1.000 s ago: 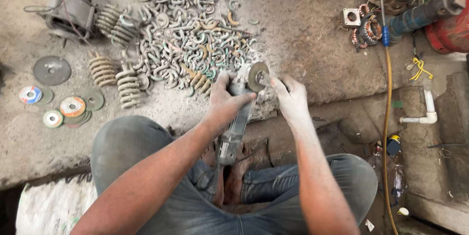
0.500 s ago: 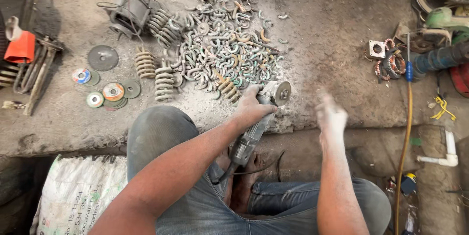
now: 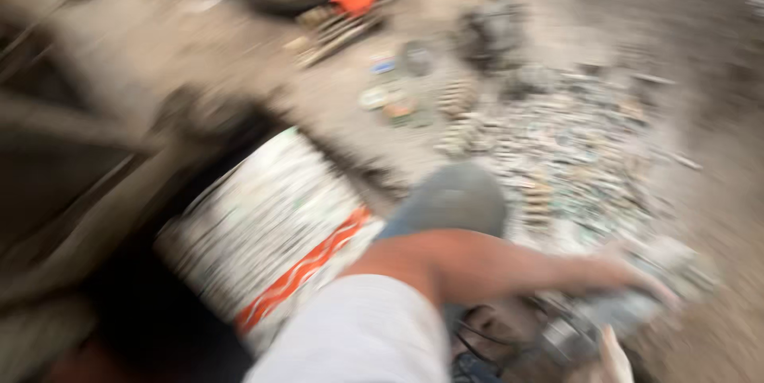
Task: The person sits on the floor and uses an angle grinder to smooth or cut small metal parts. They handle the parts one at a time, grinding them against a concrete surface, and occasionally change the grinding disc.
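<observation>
Your left hand (image 3: pixel 629 272) wraps the body of the angle grinder (image 3: pixel 629 307) at the near right, just short of the heap of metal pieces (image 3: pixel 573 152). The picture is badly smeared, so how tightly it grips is hard to tell. Your right hand (image 3: pixel 614 359) shows only as fingertips at the bottom edge, just beside the tool; whether it touches it, you cannot tell. Judge the grinder heavy, rigid and dusty: hold the barrel, clear of the disc. A white sack (image 3: pixel 270 232) sits near left.
</observation>
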`<state>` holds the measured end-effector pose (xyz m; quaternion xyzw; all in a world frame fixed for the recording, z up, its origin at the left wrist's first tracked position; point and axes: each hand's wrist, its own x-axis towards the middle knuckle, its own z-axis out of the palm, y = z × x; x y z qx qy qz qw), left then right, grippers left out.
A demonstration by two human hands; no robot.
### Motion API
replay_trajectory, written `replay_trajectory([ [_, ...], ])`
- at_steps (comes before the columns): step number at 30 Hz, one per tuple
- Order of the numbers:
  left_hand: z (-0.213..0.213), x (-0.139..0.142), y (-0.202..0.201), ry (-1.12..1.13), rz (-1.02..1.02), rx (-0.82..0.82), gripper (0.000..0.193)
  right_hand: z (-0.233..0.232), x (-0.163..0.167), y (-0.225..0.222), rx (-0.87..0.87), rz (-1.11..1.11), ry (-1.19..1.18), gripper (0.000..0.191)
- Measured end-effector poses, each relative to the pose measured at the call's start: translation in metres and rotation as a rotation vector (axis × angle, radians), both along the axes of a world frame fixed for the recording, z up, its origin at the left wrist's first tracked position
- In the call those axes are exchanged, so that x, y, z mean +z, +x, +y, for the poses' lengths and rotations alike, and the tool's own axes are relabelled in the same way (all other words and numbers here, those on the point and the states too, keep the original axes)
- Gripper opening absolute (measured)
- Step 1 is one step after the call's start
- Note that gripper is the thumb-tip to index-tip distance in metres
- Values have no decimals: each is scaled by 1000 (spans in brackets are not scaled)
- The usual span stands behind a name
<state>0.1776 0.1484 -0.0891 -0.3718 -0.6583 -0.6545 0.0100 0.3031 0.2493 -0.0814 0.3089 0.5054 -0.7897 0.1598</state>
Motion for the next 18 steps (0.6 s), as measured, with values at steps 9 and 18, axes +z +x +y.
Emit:
replay_trajectory([
  [9, 29, 29, 21, 285, -841, -613, 82, -19, 51, 66, -2, 574, -160, 77],
  [18, 20, 27, 17, 130, -793, -864, 90, -42, 56, 47, -180, 569, -95, 65],
])
